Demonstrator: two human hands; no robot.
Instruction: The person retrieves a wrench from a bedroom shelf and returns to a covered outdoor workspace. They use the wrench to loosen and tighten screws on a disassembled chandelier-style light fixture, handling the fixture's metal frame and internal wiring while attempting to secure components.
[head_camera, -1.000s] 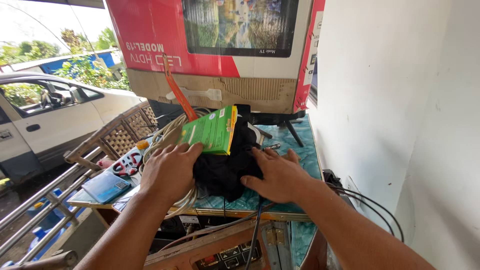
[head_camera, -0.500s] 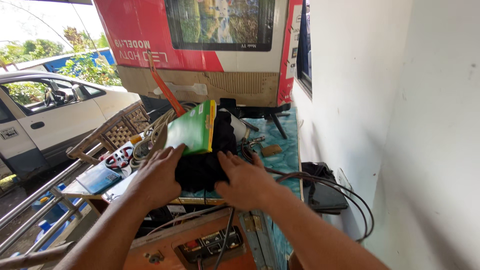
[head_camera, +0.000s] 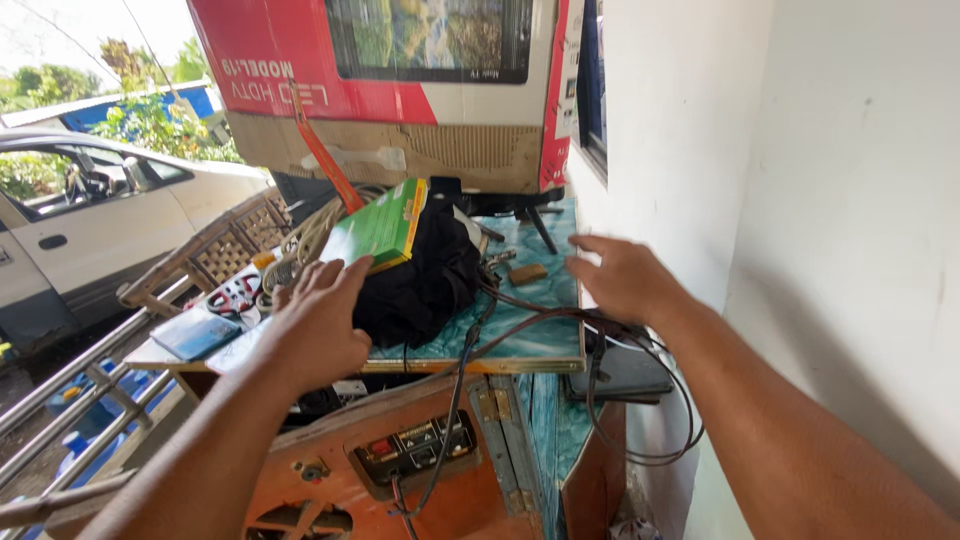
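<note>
My left hand (head_camera: 318, 322) rests with spread fingers against the left side of a black bag (head_camera: 425, 280), its fingertips touching the lower edge of a green box (head_camera: 378, 226) that leans on top of the bag. My right hand (head_camera: 622, 277) hovers open above the right part of the teal tabletop (head_camera: 535, 335), apart from the bag and holding nothing. Black cables (head_camera: 530, 320) run across the table under that hand. A small tan block (head_camera: 527, 273) lies just left of it.
A large red and white cardboard box (head_camera: 400, 90) stands at the back of the table. A wicker basket (head_camera: 225, 250), rope coil, scissors and a blue booklet (head_camera: 195, 335) lie at left. An orange machine (head_camera: 400, 460) sits below. White wall at right, white car and metal railing at left.
My right hand has come off the black bag and moved right, now open above the tabletop near the wall. My left hand stays on the bag's left side.
</note>
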